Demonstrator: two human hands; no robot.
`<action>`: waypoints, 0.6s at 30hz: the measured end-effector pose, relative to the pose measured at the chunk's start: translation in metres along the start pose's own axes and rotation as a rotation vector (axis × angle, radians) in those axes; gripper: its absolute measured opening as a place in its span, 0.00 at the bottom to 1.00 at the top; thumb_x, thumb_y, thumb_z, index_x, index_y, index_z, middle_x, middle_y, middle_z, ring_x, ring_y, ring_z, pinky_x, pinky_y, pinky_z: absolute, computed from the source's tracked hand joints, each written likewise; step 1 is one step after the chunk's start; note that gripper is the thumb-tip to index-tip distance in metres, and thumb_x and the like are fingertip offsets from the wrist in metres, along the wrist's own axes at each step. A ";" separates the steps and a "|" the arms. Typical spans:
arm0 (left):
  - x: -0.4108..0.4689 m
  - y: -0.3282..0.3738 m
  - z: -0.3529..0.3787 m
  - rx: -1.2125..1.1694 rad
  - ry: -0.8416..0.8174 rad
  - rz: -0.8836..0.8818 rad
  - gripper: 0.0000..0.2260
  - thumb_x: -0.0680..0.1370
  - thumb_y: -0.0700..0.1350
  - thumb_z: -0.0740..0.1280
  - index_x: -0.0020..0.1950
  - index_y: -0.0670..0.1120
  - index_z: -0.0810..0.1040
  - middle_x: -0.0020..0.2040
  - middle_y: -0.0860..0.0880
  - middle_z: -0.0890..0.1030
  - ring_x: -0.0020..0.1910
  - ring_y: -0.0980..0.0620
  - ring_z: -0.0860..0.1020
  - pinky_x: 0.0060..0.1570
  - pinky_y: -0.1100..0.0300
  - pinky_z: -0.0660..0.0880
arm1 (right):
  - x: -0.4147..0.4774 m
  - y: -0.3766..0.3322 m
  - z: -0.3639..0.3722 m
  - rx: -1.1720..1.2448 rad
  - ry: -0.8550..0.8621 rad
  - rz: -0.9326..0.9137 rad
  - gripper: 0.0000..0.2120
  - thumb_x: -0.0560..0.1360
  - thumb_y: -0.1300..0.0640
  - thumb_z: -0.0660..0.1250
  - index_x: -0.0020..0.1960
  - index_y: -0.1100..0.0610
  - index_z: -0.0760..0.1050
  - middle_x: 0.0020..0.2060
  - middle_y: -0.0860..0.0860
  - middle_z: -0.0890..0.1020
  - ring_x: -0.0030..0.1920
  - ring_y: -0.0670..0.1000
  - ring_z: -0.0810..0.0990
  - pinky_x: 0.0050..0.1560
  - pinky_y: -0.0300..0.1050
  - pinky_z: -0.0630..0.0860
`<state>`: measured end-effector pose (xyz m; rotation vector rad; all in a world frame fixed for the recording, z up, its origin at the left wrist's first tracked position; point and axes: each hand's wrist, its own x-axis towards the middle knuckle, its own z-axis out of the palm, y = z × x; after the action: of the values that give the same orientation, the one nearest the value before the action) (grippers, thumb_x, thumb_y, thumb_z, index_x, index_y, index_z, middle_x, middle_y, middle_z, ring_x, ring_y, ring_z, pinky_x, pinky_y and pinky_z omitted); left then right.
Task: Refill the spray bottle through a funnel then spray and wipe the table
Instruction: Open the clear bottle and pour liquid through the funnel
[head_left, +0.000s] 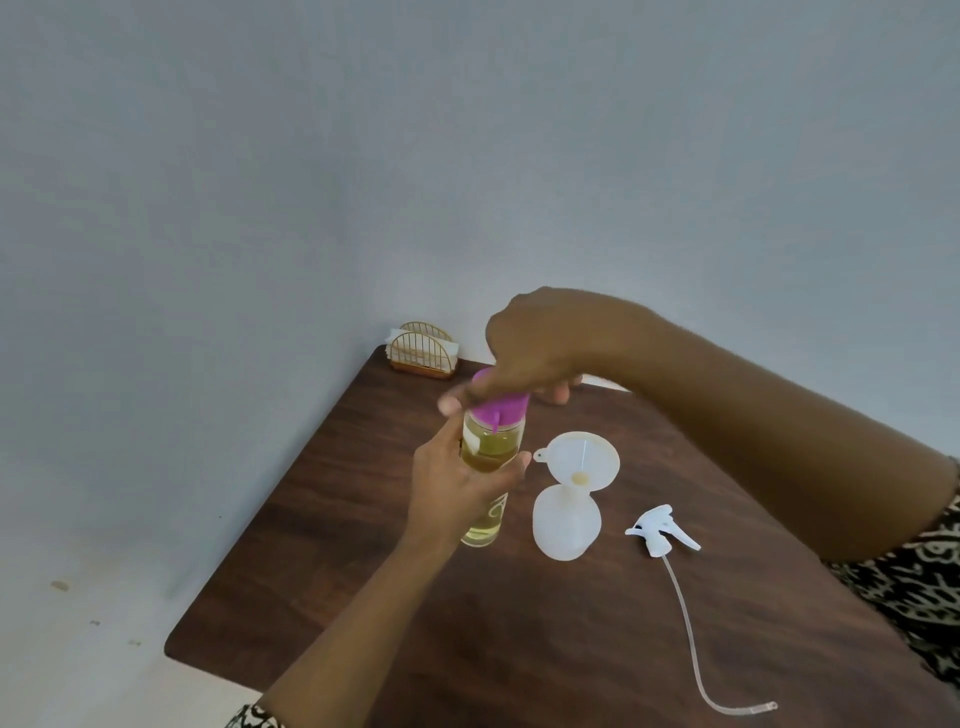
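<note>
**Inspector:** Hands, state?

**Me:** My left hand (457, 493) grips the clear bottle of yellow liquid (491, 449) round its middle, fingers and thumb wrapped. My right hand (535, 353) is curled down over that bottle's purple cap (500, 404), gripping it; the fingertips are blurred. The bottle is upright. I cannot tell whether its base touches the surface.

**Inspector:** Task items?

**Me:** Just right of that bottle, the translucent white spray bottle (566, 527) stands on the dark wooden table (467, 634), with the white plastic funnel (582, 457) seated in its neck. A yellowish spot shows at the funnel's throat. Further right, apart, the white trigger sprayer head (660, 530) lies on its side, its thin clear dip tube (688, 634) trailing toward the near edge.

**Inspector:** Surroundings?

**Me:** A gold wire napkin holder (423, 353) with white napkins sits at the far left corner, by the grey wall (363, 156).
</note>
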<state>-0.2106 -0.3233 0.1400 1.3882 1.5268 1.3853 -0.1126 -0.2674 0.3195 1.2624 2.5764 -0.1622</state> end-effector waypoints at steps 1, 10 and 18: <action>0.000 -0.001 0.000 -0.006 -0.002 0.006 0.20 0.65 0.51 0.78 0.53 0.48 0.80 0.44 0.54 0.85 0.44 0.57 0.84 0.47 0.60 0.81 | 0.001 -0.005 0.006 -0.009 0.038 0.025 0.34 0.69 0.26 0.55 0.27 0.56 0.73 0.13 0.47 0.74 0.27 0.50 0.79 0.40 0.45 0.76; 0.000 -0.003 0.005 0.032 -0.032 0.054 0.19 0.64 0.55 0.78 0.50 0.52 0.79 0.42 0.56 0.84 0.41 0.59 0.83 0.41 0.68 0.79 | 0.003 0.011 0.005 -0.158 -0.106 -0.361 0.21 0.69 0.56 0.71 0.60 0.49 0.70 0.48 0.46 0.70 0.45 0.48 0.69 0.36 0.40 0.68; 0.001 -0.002 0.009 0.032 -0.065 0.052 0.17 0.63 0.54 0.78 0.47 0.61 0.75 0.42 0.65 0.82 0.44 0.65 0.82 0.40 0.73 0.77 | -0.020 0.038 0.000 0.064 0.100 -0.383 0.21 0.67 0.59 0.73 0.55 0.47 0.68 0.51 0.46 0.70 0.48 0.48 0.72 0.43 0.41 0.73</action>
<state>-0.2025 -0.3201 0.1362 1.4876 1.4869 1.3382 -0.0711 -0.2595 0.3260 0.8002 2.8971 -0.2621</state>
